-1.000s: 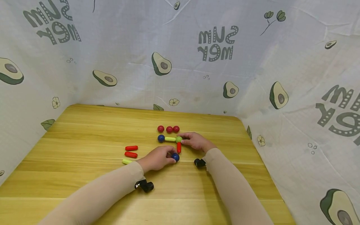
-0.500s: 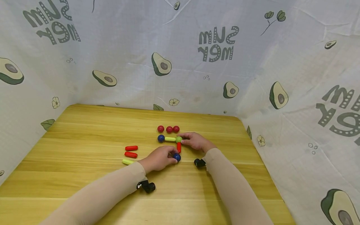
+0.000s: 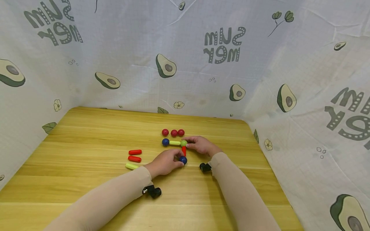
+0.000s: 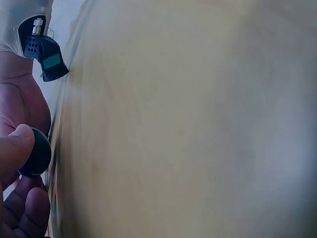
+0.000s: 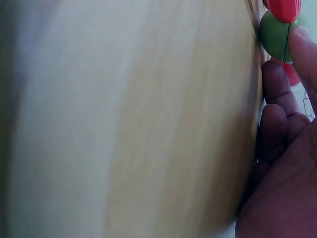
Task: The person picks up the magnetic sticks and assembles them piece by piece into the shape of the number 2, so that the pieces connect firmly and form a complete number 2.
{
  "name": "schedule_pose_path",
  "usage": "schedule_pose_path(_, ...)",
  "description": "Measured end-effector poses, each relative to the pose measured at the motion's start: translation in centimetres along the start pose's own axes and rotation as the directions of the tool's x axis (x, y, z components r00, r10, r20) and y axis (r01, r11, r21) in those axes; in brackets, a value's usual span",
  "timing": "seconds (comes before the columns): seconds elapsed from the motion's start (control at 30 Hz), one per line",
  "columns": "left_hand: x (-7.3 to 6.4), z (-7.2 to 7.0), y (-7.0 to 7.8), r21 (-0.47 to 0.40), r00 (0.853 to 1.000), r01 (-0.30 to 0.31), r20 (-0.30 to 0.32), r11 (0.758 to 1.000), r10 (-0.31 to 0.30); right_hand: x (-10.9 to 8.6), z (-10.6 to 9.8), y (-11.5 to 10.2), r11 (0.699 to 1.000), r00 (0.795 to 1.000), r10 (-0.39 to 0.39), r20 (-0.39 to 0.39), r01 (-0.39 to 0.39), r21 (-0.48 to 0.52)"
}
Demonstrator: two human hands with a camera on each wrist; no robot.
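My left hand [image 3: 165, 162] pinches a blue ball [image 3: 183, 160] between thumb and fingers, at the near end of a red rod [image 3: 184, 150]; whether ball and rod touch, I cannot tell. The same ball [image 4: 38, 154] shows dark in the left wrist view. My right hand [image 3: 201, 145] holds a green ball [image 3: 184, 143] between thumb and fingers. From that ball the red rod points toward me, and a yellow-green rod [image 3: 174, 143] runs left to a second blue ball [image 3: 165, 142]. In the right wrist view the thumb lies on the green ball [image 5: 275, 37], the red rod against it.
Behind the joined pieces lie three red balls [image 3: 174, 132] in a row. To the left are two loose red rods [image 3: 134, 158] and a yellow-green rod [image 3: 131, 166] beside the left forearm. A printed cloth [image 3: 138, 77] hangs around the wooden table [image 3: 86, 134].
My left hand has shifted slightly right and away from me, bringing the blue ball to the near end of the red rod. My right hand has stayed in place on the green ball.
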State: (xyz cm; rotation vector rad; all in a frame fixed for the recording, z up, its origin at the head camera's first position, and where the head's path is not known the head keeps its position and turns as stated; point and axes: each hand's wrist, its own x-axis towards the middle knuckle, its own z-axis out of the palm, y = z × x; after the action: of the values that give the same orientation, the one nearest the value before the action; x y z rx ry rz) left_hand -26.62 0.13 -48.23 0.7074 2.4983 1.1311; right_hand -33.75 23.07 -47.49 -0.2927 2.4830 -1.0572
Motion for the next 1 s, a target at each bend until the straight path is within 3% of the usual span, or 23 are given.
schedule_pose_path(1.0,0.63,0.48,-0.30,0.033,1.000,-0.015,-0.026,0.999,0.016,-0.06,-0.01,0.02,0.998,1.000,0.008,-0.001,-0.008,-0.054)
